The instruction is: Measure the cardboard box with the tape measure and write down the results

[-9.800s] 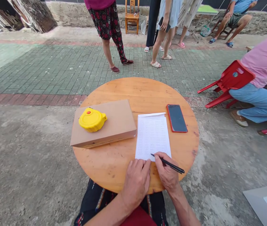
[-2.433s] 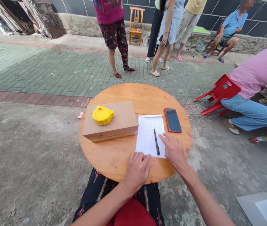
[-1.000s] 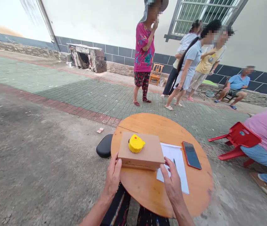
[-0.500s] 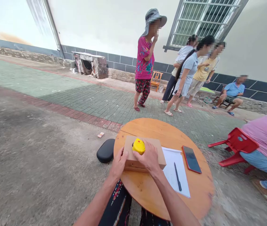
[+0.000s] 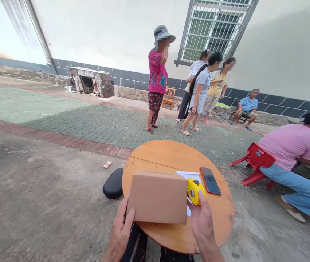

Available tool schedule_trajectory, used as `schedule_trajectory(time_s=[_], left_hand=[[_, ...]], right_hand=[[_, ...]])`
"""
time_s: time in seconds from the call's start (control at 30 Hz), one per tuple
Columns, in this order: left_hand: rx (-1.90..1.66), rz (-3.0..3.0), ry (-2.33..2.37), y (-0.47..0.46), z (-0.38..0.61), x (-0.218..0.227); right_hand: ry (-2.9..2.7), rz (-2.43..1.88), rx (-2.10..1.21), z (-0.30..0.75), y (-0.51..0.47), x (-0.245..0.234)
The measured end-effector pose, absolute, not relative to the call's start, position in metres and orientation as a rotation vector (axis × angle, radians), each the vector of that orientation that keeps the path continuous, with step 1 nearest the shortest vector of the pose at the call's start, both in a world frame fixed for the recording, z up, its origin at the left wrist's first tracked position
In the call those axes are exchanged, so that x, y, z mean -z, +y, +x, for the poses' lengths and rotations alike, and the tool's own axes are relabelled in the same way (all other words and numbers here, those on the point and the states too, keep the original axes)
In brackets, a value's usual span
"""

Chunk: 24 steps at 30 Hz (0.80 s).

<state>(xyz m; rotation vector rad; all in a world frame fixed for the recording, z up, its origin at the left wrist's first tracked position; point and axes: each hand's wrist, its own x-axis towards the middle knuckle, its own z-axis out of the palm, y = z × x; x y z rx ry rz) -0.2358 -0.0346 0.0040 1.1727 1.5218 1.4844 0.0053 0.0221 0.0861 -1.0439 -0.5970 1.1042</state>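
A plain brown cardboard box (image 5: 159, 200) is tilted up over the near part of the round wooden table (image 5: 165, 149), one broad face turned toward me. My left hand (image 5: 122, 223) grips its lower left corner, thumb on the front face. Beside the box's right edge, my right hand (image 5: 202, 220) holds a yellow tape measure (image 5: 195, 191) between thumb and fingers. No blade can be seen drawn out. White paper (image 5: 186, 174) lies under and behind the tape measure, partly covered by the box. The fingers of both hands are partly hidden.
A phone with a red edge (image 5: 211, 181) lies on the table's right side. A black case (image 5: 113, 183) sits left of the table. Close by on the right, a person in pink (image 5: 294, 145) sits on a red chair (image 5: 258, 160). Several people stand or sit along the wall.
The box has been tipped up toward me and now looks larger. My right hand has carried the tape measure from the box top to its right side. The pen is now out of sight.
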Motion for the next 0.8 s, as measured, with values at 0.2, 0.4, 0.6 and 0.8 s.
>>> schedule_trajectory(time_s=[0.2,0.4,0.6,0.8], left_hand=[[-1.530,1.159,1.584,-0.043,-0.230,0.029],[-1.480,1.129,1.680,-0.014,-0.235,0.032],[-1.520,1.157,1.834,-0.041,-0.242,0.000],[-1.388,1.130,1.484,-0.090,-0.210,-0.052]], right_hand=[[-0.603,-0.995,-1.091,0.001,0.008,-0.060],[-0.484,-0.839,-1.223,0.002,0.019,-0.056],[-0.459,-0.762,-1.317,0.033,-0.013,-0.071],[-0.709,-0.709,-1.515,0.043,-0.061,-0.084]])
